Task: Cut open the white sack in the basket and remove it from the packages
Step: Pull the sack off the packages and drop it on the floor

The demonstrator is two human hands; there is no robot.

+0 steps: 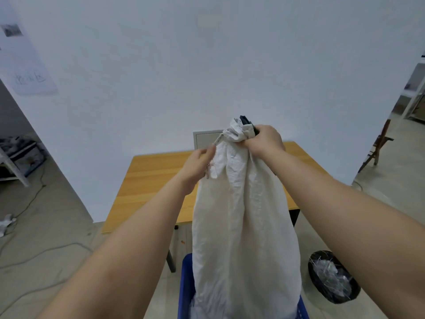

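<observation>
White woven fabric sack (pixel 243 226), crumpled, standing tall out of blue plastic basket (pixel 186 286) at bottom centre, long axis near vertical, gathered neck uppermost and farthest from camera. Right hand (pixel 264 140) clenched round bunched neck at top, with dark object (pixel 245 120) poking above fist, possibly a cutter handle, too obscured to name. Left hand (pixel 197 166) just below and left of neck, fingers pinching pale drawstring or cord (pixel 217 141) and fabric beside it. Both hands touching sack, right one higher and directly on closure; next move likely turns on tie just left of right fist, between both hands. Packages hidden inside sack; basket cut off by lower edge. Behind sack, orange wooden worktop (pixel 156 180) against white wall. Black-lined waste bin (pixel 331 277) on floor at lower right, well apart from basket.
</observation>
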